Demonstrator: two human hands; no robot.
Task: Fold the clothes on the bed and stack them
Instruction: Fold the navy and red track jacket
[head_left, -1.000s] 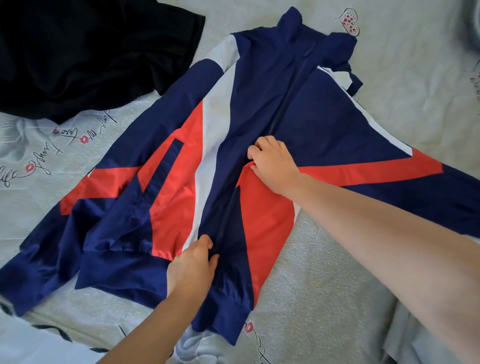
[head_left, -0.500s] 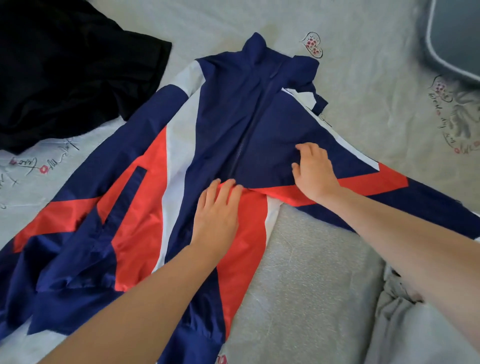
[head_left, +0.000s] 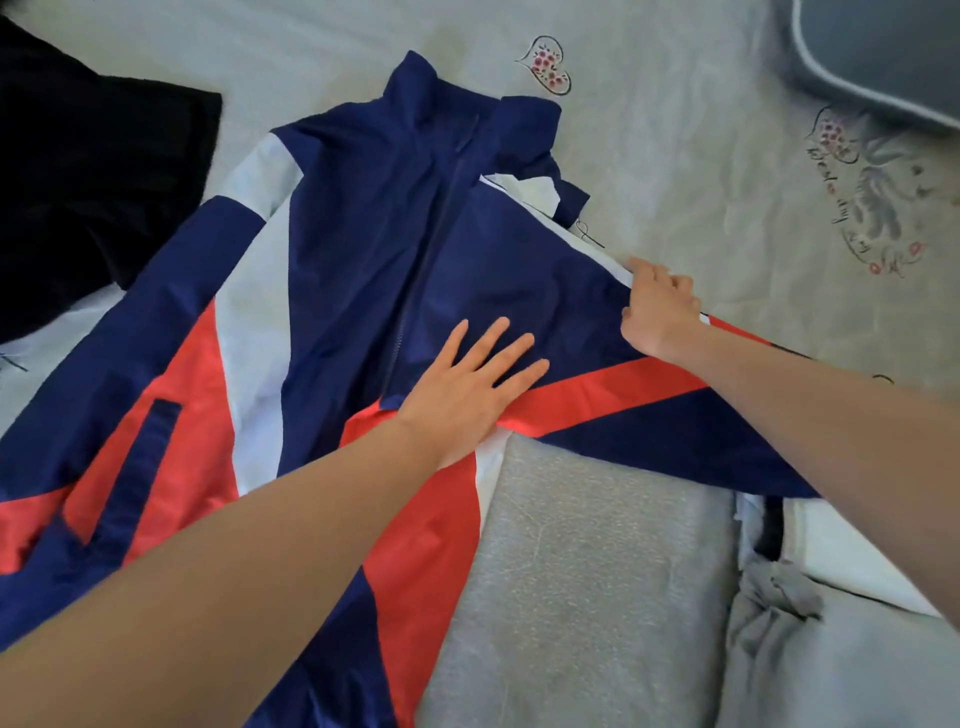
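At the centre of the frame, the left hand (head_left: 475, 387) is pressing flat, fingers spread, on a navy, red and white zip jacket (head_left: 363, 249). Right of it, the right hand (head_left: 660, 312) is pinching the jacket's sleeve edge with curled fingers. The jacket is lying spread, unfolded, on the bedsheet (head_left: 675, 156); a black garment (head_left: 78, 182) at upper left is waiting, and no stack is showing.

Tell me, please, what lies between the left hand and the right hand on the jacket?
In the head view, only the jacket's smooth navy chest panel lies between the flat left hand and the right hand at its edge.
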